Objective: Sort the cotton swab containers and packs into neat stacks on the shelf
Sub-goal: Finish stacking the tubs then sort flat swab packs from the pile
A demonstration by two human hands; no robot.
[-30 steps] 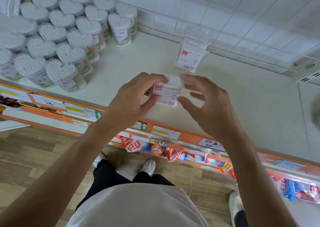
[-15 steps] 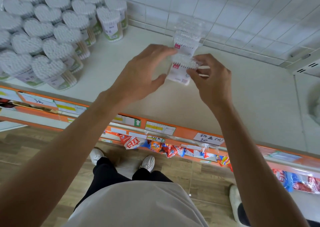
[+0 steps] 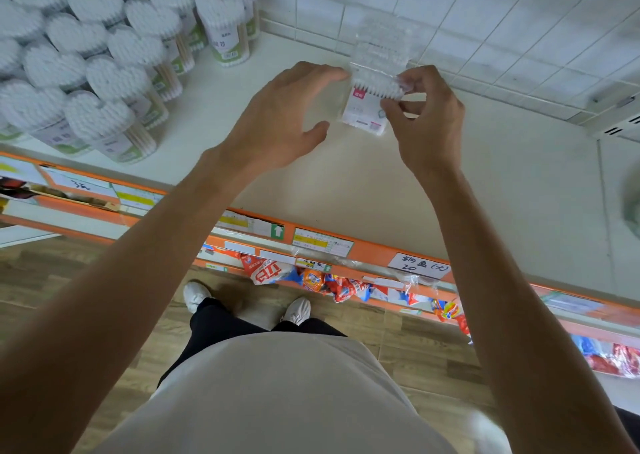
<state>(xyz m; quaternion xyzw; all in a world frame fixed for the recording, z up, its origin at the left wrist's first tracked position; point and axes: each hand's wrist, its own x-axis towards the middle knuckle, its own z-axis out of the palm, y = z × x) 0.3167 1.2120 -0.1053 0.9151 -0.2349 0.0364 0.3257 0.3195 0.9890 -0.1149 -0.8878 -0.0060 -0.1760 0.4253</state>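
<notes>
A clear plastic pack of cotton swabs (image 3: 365, 112) with a pink label stands near the back wall of the white shelf (image 3: 346, 183). It sits against another clear pack (image 3: 381, 46) behind it. My right hand (image 3: 424, 121) pinches the front pack's right top edge between thumb and fingers. My left hand (image 3: 280, 117) hovers at the pack's left side, its fingers spread and their tips touching the top left corner. Several heart-shaped tubs of cotton swabs (image 3: 114, 76) stand packed together at the shelf's left.
An orange price rail (image 3: 367, 249) with paper tags runs along the shelf's front edge. Snack packets (image 3: 332, 284) hang on the lower shelf. A wooden floor and my shoes lie below. A tiled wall (image 3: 485, 20) backs the shelf.
Both hands carried the small pack from the shelf's middle to the back and set it against the other pack. My left hand has loosened its hold.
</notes>
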